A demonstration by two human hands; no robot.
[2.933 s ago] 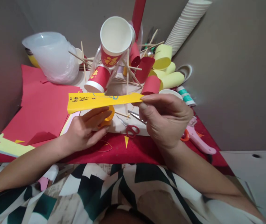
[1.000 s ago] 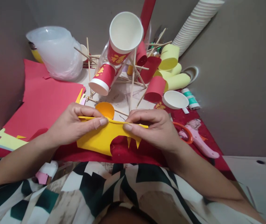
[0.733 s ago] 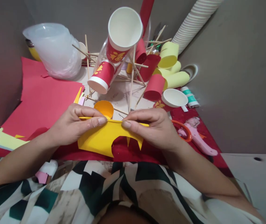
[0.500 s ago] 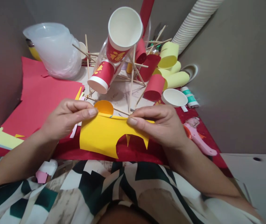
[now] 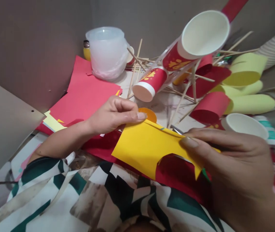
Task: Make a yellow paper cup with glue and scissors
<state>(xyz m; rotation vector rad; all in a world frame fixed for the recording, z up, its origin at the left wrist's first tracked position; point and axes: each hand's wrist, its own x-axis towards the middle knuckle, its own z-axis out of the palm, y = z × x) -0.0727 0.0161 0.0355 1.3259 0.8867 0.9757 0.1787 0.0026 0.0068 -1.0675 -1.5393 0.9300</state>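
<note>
A sheet of yellow paper (image 5: 139,145) is stretched between my two hands, its top edge folded or rolled over and its lower right side cut away in a curve. My left hand (image 5: 118,114) pinches the upper left corner between thumb and fingers. My right hand (image 5: 231,161) grips the same edge farther right. Just behind the paper by my right fingers shows a thin metal tip (image 5: 176,130); what it belongs to is hidden. An orange paper disc (image 5: 148,115) shows beyond the top edge, near my left thumb.
Red paper sheets (image 5: 89,91) lie on the left, with a translucent plastic tub (image 5: 108,54) behind. Joined red paper cups (image 5: 176,61) and wooden sticks (image 5: 182,100) stand in the middle. Right of them are red (image 5: 211,104) and yellow paper tubes (image 5: 251,103) and a white cup (image 5: 246,126).
The view has turned left and come closer, so everything sits farther right in the picture. Both hands keep hold of the yellow paper, which now slopes down to the right.
</note>
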